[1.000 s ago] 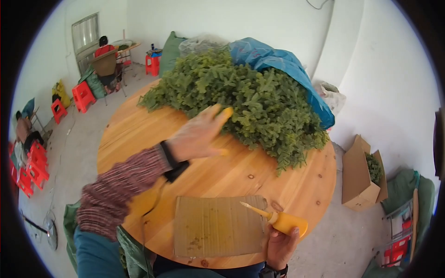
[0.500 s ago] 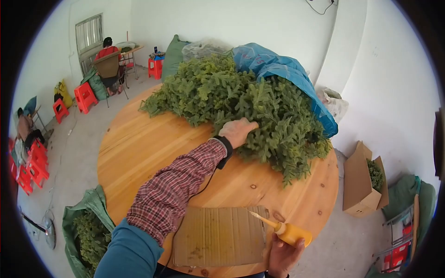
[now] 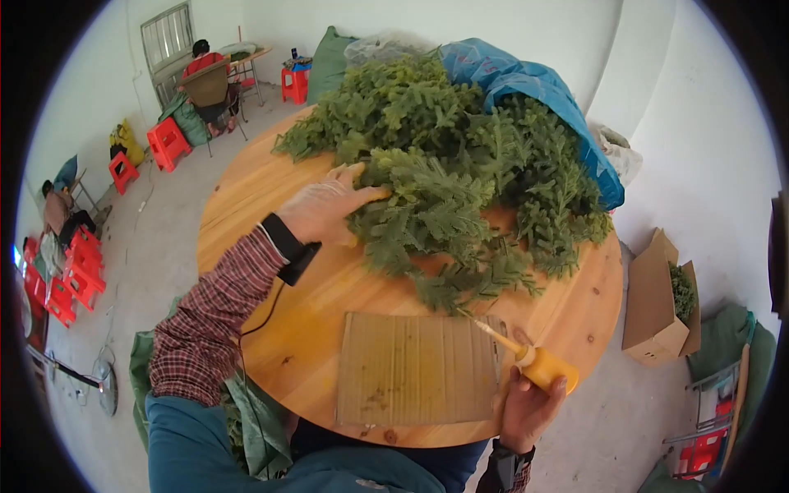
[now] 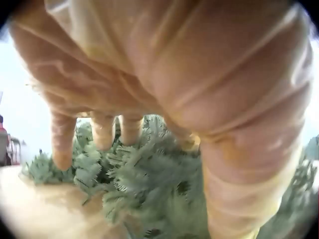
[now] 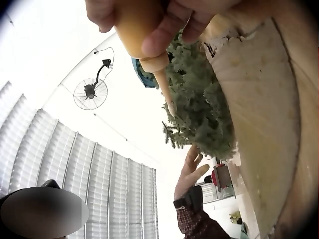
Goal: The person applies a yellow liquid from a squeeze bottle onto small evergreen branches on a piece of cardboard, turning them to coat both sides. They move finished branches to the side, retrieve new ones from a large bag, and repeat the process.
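Note:
My left hand [image 3: 322, 210], in a thin translucent glove with yellowed fingertips, is at the left side of a loose clump of green fir-like sprigs [image 3: 427, 205]. In the left wrist view its fingers [image 4: 103, 132] point down with the thumb apart from them, and foliage [image 4: 149, 174] shows in between. My right hand [image 3: 530, 407] grips a yellow squeeze bottle [image 3: 549, 370] tilted on its side, its long pale nozzle [image 3: 496, 334] pointing up and left over the cardboard edge. A stained cardboard sheet [image 3: 419, 370] lies flat at the near edge of the round wooden table [image 3: 246, 205].
A larger heap of greenery [image 3: 394, 107] spills from a blue bag [image 3: 526, 78] at the table's back. On the right floor stands a cardboard box [image 3: 653, 320] of greenery. Red stools [image 3: 168, 144] and two seated people are at left. A cable [image 3: 261, 324] trails from my left wrist.
The left hand reached into the heap, then came back left. A clump of sprigs now lies nearer me, spread toward the cardboard. The right hand keeps holding the squeeze bottle.

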`<action>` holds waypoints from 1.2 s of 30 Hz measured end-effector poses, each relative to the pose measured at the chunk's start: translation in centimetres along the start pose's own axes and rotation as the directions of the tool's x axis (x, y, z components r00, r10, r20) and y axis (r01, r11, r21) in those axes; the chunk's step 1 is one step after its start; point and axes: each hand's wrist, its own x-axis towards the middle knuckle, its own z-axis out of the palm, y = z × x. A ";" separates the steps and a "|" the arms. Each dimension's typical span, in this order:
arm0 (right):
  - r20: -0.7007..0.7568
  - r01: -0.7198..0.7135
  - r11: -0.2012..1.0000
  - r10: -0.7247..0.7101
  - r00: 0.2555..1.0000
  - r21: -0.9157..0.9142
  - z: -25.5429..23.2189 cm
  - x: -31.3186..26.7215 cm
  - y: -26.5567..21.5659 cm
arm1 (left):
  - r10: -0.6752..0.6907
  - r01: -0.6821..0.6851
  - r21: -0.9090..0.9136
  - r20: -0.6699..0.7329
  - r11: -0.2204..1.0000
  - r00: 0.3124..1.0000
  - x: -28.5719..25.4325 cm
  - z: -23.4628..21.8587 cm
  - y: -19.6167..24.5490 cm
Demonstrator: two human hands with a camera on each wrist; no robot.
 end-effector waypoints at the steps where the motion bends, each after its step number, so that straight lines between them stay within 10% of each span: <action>1: 0.021 0.012 1.000 -0.011 1.000 -0.006 0.0 0.0 0.0 | -0.004 0.004 -0.006 0.010 1.000 1.000 -0.8 -0.3 -1.1; 4: 0.005 0.018 1.000 -0.018 1.000 -0.018 0.2 -0.1 0.0 | 0.263 -0.283 -0.348 -0.106 0.894 0.959 -2.8 -1.4 -3.5; 9: 0.023 0.015 1.000 -0.015 1.000 0.007 -0.4 0.3 -0.1 | 0.006 -0.022 -0.044 -0.320 0.999 0.947 -4.3 -3.7 3.2; 12: 0.000 0.002 0.999 -0.002 1.000 0.040 -0.7 0.3 -0.2 | 0.291 -0.356 -0.218 -0.283 0.909 0.914 -3.7 -1.2 7.9; 16: -0.025 0.014 0.998 -0.012 1.000 0.060 -0.3 -0.2 -0.1 | 0.426 -0.482 -0.127 -0.311 0.867 0.849 -2.0 4.5 12.0; 23: -0.031 0.036 0.999 -0.034 0.999 0.039 1.2 -2.6 1.2 | 0.375 -0.373 0.106 0.005 0.922 0.927 -1.9 4.9 12.8; 27: -0.039 -0.028 0.999 0.030 0.999 0.045 1.0 -3.3 1.4 | 0.224 -0.312 -0.230 -0.342 0.922 0.913 -4.1 2.0 11.6; 29: -0.031 -0.075 0.995 0.077 0.997 0.062 1.1 -3.2 1.2 | -0.050 0.022 -0.432 -0.055 0.902 0.997 -6.1 -1.9 11.7; 36: -0.019 -0.101 0.993 0.102 0.995 0.060 1.4 -3.6 1.6 | -0.101 0.195 -0.506 0.208 0.840 0.973 -12.0 -2.0 10.3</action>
